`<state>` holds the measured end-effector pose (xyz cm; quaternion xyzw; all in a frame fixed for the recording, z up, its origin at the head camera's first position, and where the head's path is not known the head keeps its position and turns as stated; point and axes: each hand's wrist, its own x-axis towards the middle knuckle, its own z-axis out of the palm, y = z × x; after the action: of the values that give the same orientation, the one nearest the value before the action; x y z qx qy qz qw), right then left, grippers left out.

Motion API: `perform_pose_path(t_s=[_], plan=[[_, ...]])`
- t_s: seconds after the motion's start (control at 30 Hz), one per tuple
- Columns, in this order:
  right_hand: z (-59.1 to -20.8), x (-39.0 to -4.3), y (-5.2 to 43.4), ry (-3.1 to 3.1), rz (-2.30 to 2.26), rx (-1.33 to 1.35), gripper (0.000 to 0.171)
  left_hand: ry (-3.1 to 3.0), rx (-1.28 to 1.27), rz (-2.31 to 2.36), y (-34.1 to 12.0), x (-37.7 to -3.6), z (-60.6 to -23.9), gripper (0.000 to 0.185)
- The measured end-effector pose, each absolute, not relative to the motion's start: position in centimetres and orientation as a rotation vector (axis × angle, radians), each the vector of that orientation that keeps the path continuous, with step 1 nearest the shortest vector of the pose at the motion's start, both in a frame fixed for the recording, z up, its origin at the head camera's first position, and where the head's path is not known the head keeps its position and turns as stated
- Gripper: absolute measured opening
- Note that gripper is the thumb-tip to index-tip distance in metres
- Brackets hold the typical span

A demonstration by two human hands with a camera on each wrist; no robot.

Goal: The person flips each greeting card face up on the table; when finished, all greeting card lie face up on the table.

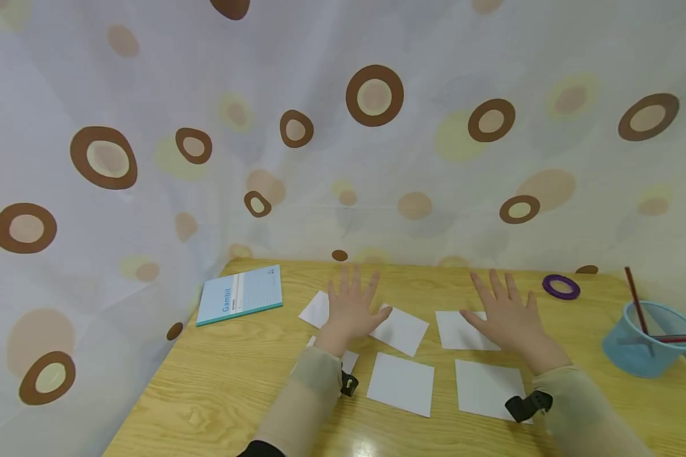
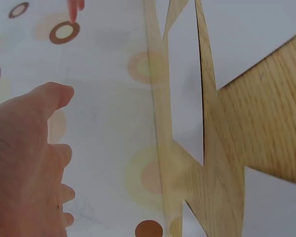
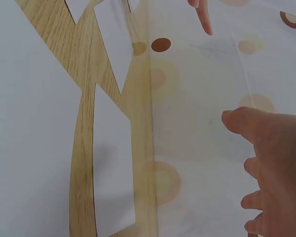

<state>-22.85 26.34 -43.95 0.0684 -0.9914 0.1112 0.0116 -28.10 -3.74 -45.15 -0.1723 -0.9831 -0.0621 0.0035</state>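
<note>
Paper squares (image 1: pixel 401 383) | thin, light, floppy, they lie flat on the counter (image 1: pixel 217 381) | you pinch an edge or corner | left hand (image 1: pixel 351 309) and right hand (image 1: pixel 505 315) spread flat, holding nothing.

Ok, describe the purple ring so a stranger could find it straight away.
Start at the wooden table and go to its far right corner, beyond the right hand. The purple ring lies flat there, left of the blue cup. It is the only purple, round thing among white square papers.

White paper squares (image 1: pixel 401 383) lie on a yellow wood-grain table (image 1: pixel 217 381); a pale blue notebook (image 1: pixel 240 294), purple ring (image 1: pixel 561 287), perhaps red pencils (image 1: pixel 637 304).
</note>
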Motion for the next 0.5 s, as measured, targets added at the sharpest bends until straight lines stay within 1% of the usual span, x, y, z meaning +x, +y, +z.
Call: perform_pose_path(t_s=[0.3,0.5], plan=[[-44.7,-22.6,27.7,-3.096,0.361,0.231,0.087,-3.072,-0.588,-0.149,-1.8,-28.5,-45.5,0.08],[-45.3,-22.4,28.7,-3.087,0.371,0.308,0.088,-3.12,-0.616,-0.103,-0.5,-28.3,-46.1,0.08]])
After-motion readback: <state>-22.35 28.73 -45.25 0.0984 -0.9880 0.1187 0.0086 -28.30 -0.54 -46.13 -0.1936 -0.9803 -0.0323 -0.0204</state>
